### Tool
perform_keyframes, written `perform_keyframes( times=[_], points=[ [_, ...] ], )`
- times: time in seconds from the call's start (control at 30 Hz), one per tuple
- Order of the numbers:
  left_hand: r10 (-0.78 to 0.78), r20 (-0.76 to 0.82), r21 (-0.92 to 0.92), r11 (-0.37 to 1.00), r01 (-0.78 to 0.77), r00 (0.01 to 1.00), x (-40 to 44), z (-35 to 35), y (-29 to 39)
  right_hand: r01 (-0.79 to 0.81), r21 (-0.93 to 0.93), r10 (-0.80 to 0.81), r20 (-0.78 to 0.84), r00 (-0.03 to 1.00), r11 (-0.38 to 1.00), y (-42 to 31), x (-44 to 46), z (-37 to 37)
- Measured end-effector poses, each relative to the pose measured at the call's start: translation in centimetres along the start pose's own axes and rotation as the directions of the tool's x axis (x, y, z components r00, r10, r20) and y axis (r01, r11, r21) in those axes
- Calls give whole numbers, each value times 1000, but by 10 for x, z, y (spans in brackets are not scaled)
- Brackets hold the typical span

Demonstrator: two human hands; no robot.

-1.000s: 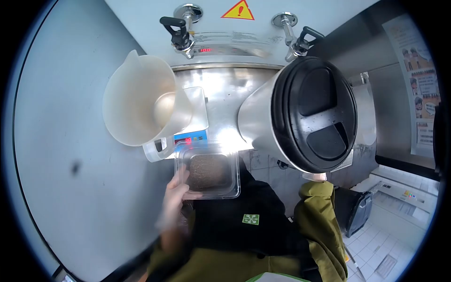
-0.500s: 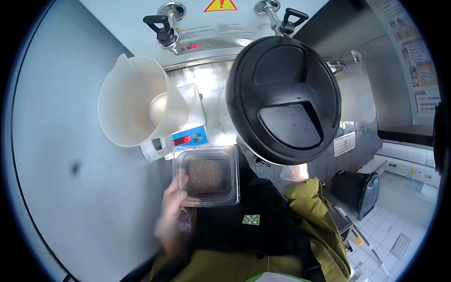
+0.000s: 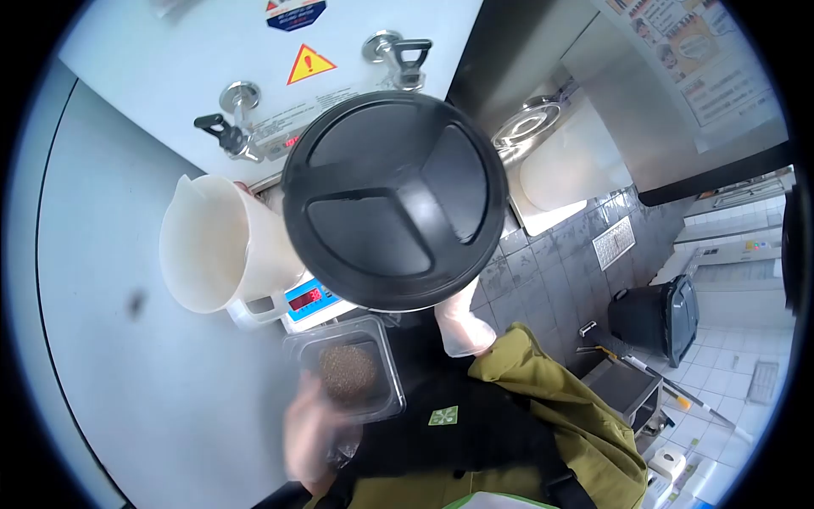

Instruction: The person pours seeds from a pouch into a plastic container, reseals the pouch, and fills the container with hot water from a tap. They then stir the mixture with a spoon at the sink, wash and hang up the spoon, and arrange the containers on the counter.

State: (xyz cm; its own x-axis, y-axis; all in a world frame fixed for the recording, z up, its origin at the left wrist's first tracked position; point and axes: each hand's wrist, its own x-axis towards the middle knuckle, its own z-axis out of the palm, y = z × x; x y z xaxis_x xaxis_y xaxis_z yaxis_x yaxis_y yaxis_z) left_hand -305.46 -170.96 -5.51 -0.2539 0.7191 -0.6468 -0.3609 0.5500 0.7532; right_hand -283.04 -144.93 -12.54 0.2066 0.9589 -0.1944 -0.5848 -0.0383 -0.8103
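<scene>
Blur softens the person's left hand [image 3: 309,424], whose grip holds a clear, square plastic tub [image 3: 387,360] by its left side, just in front of the black apron [image 3: 398,445], apparently kept face-up so the loose brown granules [image 3: 348,373] stay inside. The right hand [image 3: 462,327], in a pale translucent glove, reaches behind a large container with a round black lid [image 3: 394,199], seemingly to steady it; its grip is hidden and cannot be judged. Beyond the tub, a white scale with a blue panel [image 3: 315,299] faces the person, presumably for easy reading, near a translucent white plastic jug [image 3: 203,246].
</scene>
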Motion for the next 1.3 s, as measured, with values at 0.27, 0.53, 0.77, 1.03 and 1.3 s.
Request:
perform_keyframes(
  times=[0.27,0.53,0.77,1.03,1.3],
  points=[
    [5,-178,-180,983,-37,984,-28,65,8,-49,-532,282,367,887,845,-45,32,-6],
    [78,-48,-189,978,-85,996,10,240,-5,-150,-840,834,465,298,522,-205,59,-79],
    [492,-223,690,690,-220,842,21,342,71,-356,-783,754,207,623,509,-204,105,-126],
    [987,120,984,-133,118,110,110,332,173,-357,-585,546,182,818,728,-173,115,-147],
    [957,271,959,-278,51,105,102,305,165,-138,-497,291,245,925,857,-110,134,-126]
  ],
)
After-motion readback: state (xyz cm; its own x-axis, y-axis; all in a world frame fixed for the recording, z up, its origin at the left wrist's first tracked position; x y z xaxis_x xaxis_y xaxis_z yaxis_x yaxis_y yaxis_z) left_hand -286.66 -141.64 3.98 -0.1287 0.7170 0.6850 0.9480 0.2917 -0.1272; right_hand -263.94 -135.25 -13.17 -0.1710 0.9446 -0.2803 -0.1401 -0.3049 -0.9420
